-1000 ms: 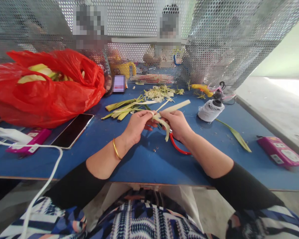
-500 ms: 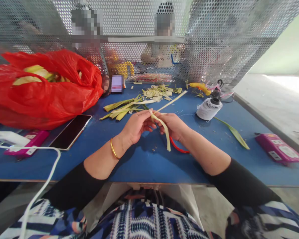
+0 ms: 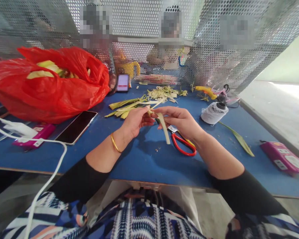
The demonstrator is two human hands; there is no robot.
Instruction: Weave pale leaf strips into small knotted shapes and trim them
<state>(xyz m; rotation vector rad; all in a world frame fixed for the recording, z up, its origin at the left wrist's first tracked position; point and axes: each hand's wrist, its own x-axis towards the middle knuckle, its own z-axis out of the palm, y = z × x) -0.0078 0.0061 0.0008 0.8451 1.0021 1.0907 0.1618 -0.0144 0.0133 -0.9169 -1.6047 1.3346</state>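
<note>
My left hand (image 3: 137, 122) is closed in a pinch on pale plant strips that look like corn husk, where they cross in a small fold or knot. One flat husk strip (image 3: 163, 129) hangs down from there toward me. Beside it, my right hand (image 3: 181, 120) has its fingertips at the strip, curled around its upper part; the exact grip is partly hidden. Scissors (image 3: 183, 144) with red and yellow handles lie on the table below my right hand. Behind my hands are a bundle of yellow-green husk leaves (image 3: 124, 105) and a heap of pale husk scraps (image 3: 163, 93).
A red plastic bag (image 3: 74, 89) with husks stands at the left, near a phone (image 3: 77, 127) and a purple power strip (image 3: 43, 132) with cable. At right are a white thread spool (image 3: 214, 113), a long leaf (image 3: 240, 141) and a purple box (image 3: 285, 156). A perforated metal screen (image 3: 139, 26) borders the back.
My right hand has moved right, away from my left hand, uncovering more of the scissors. The hanging strip has shifted slightly. The camera view has turned a little to the left.
</note>
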